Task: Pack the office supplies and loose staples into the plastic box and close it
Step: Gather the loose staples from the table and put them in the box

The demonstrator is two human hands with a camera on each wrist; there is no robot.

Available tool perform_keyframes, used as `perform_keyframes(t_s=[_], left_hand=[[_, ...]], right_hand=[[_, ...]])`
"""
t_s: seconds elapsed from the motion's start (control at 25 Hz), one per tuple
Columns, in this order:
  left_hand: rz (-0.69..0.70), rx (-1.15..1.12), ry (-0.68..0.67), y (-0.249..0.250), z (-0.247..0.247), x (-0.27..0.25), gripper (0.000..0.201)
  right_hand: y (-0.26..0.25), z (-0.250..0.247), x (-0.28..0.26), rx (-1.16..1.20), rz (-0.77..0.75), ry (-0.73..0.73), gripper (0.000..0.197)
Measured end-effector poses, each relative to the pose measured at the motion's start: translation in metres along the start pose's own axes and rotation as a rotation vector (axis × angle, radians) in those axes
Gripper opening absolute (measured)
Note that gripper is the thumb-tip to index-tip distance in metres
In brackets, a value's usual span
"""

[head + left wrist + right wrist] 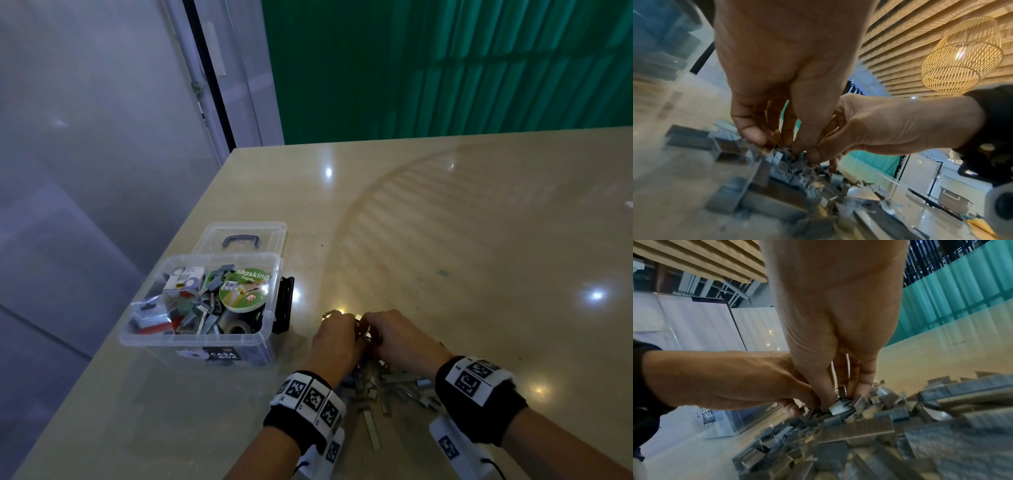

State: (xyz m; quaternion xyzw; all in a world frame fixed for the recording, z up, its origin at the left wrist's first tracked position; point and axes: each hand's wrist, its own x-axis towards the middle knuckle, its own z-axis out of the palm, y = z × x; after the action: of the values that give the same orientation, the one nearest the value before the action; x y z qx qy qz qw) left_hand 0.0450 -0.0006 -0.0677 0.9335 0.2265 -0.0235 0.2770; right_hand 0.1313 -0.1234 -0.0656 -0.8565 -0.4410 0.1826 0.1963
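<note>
Glossy beige table (445, 222), green slatted wall behind, wicker lamp (962, 55) overhead in left wrist view. Both hands meet over staples pile (387, 387) near front edge — left hand (334, 337) w/ fingertips curled down, pinching staple strips; right hand (399, 334) likewise, thumb & fingers (865, 382) nipping small strip at pile top. Plastic box (205, 339) just left of hands, open, part-filled: masking tape roll (245, 287), more staples, small packets. Clear lid (246, 236) lies behind box, dark handle up.
</note>
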Motion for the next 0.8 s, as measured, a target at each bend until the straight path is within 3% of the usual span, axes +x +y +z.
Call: perform_keyframes(t_s=[0.2,0.4,0.6,0.8], left_hand=[[0.001,-0.047,0.066,-0.003,-0.010,-0.008,0.014],[0.110,-0.106,0.114,0.012,-0.038,-0.030,0.012],[0.257,-0.167,0.336,0.021,-0.103,-0.064,0.018],[0.145,-0.215,0.581,-0.049,-0.172,-0.085,0.018]], right_hand=[[0.006,-0.007,-0.005,0.039,0.080,0.010,0.010],[-0.014,-0.049,0.004,0.101,0.059,0.083,0.010],[-0.076,-0.092,0.035,0.214,-0.144,0.161,0.009],[-0.159,-0.084,0.068,0.339,-0.289,0.141,0.010]])
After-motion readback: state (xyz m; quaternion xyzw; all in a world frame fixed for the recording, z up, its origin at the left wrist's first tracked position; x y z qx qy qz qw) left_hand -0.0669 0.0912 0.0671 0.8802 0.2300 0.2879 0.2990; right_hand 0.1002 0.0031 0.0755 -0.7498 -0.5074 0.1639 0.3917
